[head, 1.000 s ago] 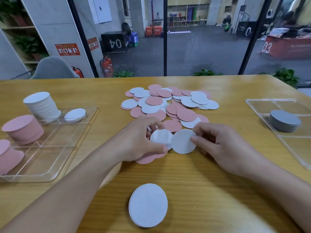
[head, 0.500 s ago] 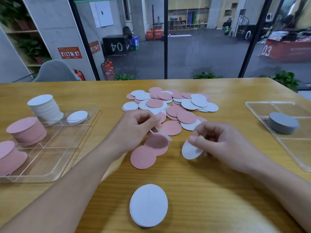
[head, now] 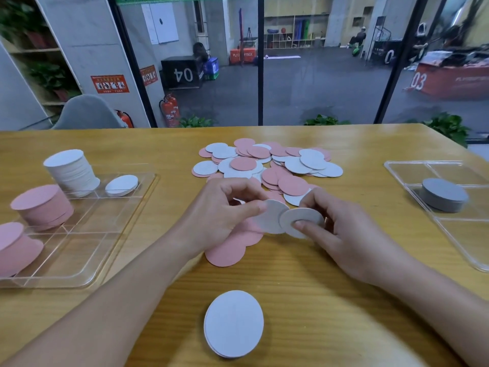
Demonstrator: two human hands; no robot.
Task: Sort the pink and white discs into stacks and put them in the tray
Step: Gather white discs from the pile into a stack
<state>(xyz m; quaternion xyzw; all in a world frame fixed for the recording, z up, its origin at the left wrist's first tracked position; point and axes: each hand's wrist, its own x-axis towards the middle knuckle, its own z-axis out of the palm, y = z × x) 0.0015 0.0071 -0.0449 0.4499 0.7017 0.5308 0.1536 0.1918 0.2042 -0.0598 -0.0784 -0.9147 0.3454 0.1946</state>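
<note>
- Nearest the viewer, a short stack of white discs (head: 234,323) lies flat on the wooden table (head: 304,300), apart from everything else.
- Beyond it, two pink discs (head: 232,247) overlap on the table, partly under the left hand.
- Left hand (head: 219,213): thumb and curled fingers pinch a white disc (head: 268,217) at its left edge, holding it above the table.
- Right hand (head: 341,229): thumb on top and fingers beneath pinch a second white disc (head: 300,221), whose left edge overlaps the first.
- Left of the hands, a clear compartmented tray (head: 87,250) holds two pink stacks (head: 42,205) in its near-left cells, a tall white stack (head: 71,172) in a far cell, and a low white stack (head: 121,185) beside that.
- Behind the hands, a loose pile of mixed pink and white discs (head: 267,162) spreads over the table centre.
- At the right, a second clear tray (head: 412,170) holds a grey stack (head: 442,194).
- Farthest, a grey chair (head: 87,112) stands behind the table, before a glass wall.
</note>
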